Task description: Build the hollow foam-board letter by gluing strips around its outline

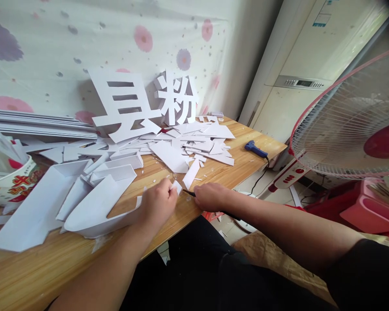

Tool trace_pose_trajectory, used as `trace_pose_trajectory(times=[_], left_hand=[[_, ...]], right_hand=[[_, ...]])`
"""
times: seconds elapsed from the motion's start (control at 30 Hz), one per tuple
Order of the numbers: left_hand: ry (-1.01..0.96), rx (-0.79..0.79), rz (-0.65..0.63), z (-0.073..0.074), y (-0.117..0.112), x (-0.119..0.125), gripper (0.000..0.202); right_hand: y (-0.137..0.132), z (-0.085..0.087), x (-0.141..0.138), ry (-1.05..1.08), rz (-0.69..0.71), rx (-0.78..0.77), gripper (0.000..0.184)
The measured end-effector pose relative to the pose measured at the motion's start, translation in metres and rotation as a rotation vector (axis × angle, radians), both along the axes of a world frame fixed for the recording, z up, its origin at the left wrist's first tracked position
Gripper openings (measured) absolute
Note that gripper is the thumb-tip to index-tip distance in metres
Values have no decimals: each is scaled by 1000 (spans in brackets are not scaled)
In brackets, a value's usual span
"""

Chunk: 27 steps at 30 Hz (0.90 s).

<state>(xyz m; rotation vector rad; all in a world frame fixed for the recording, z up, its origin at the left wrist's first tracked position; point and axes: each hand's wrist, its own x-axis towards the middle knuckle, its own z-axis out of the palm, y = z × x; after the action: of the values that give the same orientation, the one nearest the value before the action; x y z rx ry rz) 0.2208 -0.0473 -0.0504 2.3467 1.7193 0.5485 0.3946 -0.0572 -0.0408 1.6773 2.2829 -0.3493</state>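
Note:
My left hand [160,201] is closed, pinching a small white scrap of board [177,187] between thumb and fingers just above the table edge. Facing it, my right hand [210,196] grips a slim black pointed tool [189,193], most of it hidden in the fist; its tip points at the scrap. I cannot tell whether the tip touches it. Beside my left forearm lies a large curved white board shape [100,203] with raised side walls. A narrow white strip [191,173] rests on the wood just beyond the tool.
Behind, white cut-out characters [126,103] lean against the flowered wall covering, with white offcuts [201,140] piled before them. A blue glue gun [256,149] lies on the table's right, its cord hanging down. A paper tub [13,185] stands left. A fan [350,121] stands right.

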Motion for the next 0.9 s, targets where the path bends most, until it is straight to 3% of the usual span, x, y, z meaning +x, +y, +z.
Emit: trace_pose_trajectory(times=[0.1, 0.27, 0.4, 0.57, 0.67, 0.77, 0.9], left_hand=[[-175, 70, -23, -3, -1, -3, 20], [-469, 34, -237, -8, -10, -1, 18], [-688, -11, -244, 6, -14, -9, 18], [-615, 100, -95, 43, 0, -53, 20], [-522, 105, 24, 57, 13, -88, 17], [-400, 67, 120, 58, 22, -109, 15], [-185, -32, 95, 49, 27, -111, 13]], right_hand=[[6, -1, 3, -2, -4, -10, 29], [22, 0, 3, -22, -30, 21, 33], [40, -1, 1, -25, -24, 111, 38], [64, -7, 2, -34, -48, 219, 46], [72, -7, 2, -24, -59, 254, 47], [73, 0, -2, 28, -40, 303, 44], [72, 13, -24, 195, 73, 330, 27]])
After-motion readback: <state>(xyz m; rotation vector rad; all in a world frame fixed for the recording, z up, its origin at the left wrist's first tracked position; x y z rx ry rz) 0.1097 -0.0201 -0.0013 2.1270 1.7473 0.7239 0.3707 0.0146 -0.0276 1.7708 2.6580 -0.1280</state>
